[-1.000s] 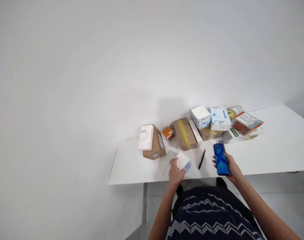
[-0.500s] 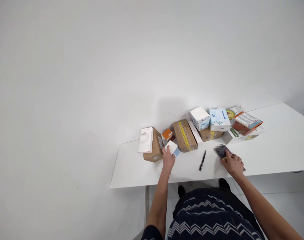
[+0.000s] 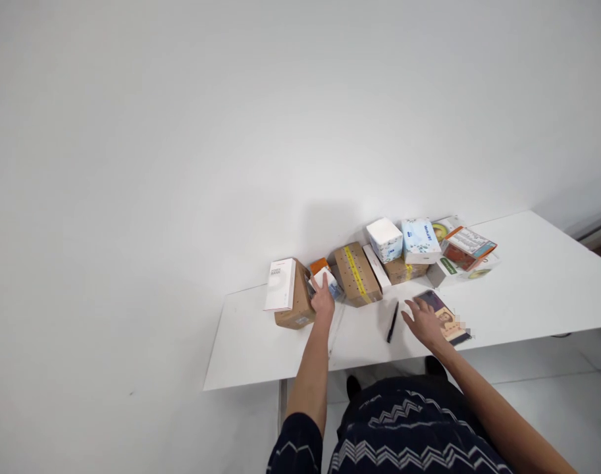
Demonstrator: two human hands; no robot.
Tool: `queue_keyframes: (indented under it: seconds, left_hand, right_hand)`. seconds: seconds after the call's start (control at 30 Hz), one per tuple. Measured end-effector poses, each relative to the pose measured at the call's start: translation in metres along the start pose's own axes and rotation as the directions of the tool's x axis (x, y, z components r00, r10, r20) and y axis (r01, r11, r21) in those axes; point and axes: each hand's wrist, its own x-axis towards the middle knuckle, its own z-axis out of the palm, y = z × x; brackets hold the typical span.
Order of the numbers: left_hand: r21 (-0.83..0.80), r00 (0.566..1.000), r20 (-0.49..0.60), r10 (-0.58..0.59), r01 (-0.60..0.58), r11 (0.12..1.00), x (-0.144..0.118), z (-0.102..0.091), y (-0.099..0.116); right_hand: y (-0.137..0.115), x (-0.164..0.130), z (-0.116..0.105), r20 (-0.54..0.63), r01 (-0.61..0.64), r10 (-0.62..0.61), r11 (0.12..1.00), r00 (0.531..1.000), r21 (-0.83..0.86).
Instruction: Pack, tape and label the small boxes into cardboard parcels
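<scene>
From my remote seat I see the left hand stretched out over the white bench, its grip closed on a small white box with a blue edge. That box sits at the back of the bench, wedged between a brown cardboard carton on its left and a longer brown cardboard box with a yellow tape stripe on its right. A flat white box leans against the outer side of the brown carton, and a small orange box shows just behind the held one.

The right hand lies low over the bench with the fingers spread and the grip open, holding nothing. Its fingertips are just beside a dark smartphone lying flat on the bench with its screen lit; I cannot tell whether they touch it. A black pen lies on the bench just left of that hand, apart from it.

Further back along the wall stand a white cube tissue box and a pale blue tissue pack, both resting on a low brown box. To their right lies a pile of colourful printed cartons.
</scene>
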Motion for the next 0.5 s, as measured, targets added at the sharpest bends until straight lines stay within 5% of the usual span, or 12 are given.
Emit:
queue_keyframes:
  seconds: [0.17,0.3,0.4,0.5]
  left_hand:
    - [-0.157,0.992,-0.119,0.030,-0.048,0.986,-0.039,0.011,-0.001]
    - [-0.507,0.967,-0.175,0.186,-0.251,0.825,-0.069,0.032,0.008]
    - [-0.765,0.990,-0.017,0.137,-0.101,0.636,-0.075,0.040,0.024]
    - [-0.877,0.993,0.105,0.057,0.065,0.477,-0.076,0.042,0.027]
  right_hand:
    - [-0.033,0.015,-0.005,-0.009,0.011,-0.009,0.935,1.000,0.354]
    - [-0.057,0.034,-0.006,0.075,-0.096,0.062,0.741,0.995,0.665]
    - [-0.073,0.045,-0.005,0.167,-0.190,0.093,0.567,0.982,0.801]
    - [-0.082,0.041,-0.008,0.246,-0.248,0.079,0.550,0.966,0.797]
